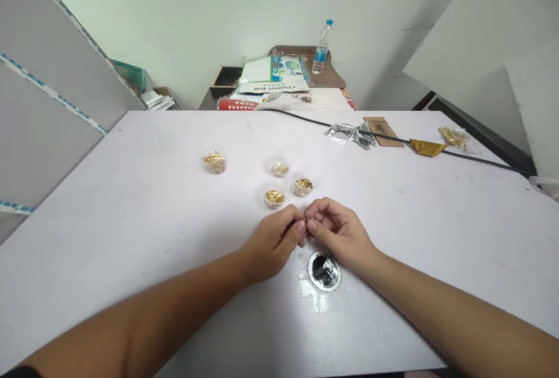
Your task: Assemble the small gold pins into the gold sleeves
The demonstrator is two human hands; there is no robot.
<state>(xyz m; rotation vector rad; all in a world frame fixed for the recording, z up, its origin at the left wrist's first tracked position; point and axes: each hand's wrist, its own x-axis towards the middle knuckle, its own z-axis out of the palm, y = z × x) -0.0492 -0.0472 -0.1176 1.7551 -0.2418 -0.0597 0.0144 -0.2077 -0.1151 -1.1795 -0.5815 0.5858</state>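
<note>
My left hand (pixel 274 245) and my right hand (pixel 345 237) meet fingertip to fingertip above the white table (pixel 131 261). Both are closed in a pinch, thumb against fingers. Whatever lies between the fingertips is too small to name. Just beyond them stand a clear cup of small gold pieces (pixel 275 198) and a second gold-filled cup (pixel 303 187). Behind these sits a cup with paler small pieces (pixel 280 169). Farther left, a cup (pixel 216 163) has longer gold pieces heaped above its rim. Below my right hand, a round silver-rimmed hole (pixel 324 271) with a dark inside is set in the tabletop.
A black cable (pixel 393 138) crosses the table's far right side. Along it lie a silver foil bag (pixel 351 133), a brown card (pixel 383 131), a gold packet (pixel 427 147) and a clear bag (pixel 458 138). Past the far edge are stacked papers (pixel 273 84) and a water bottle (pixel 322 49).
</note>
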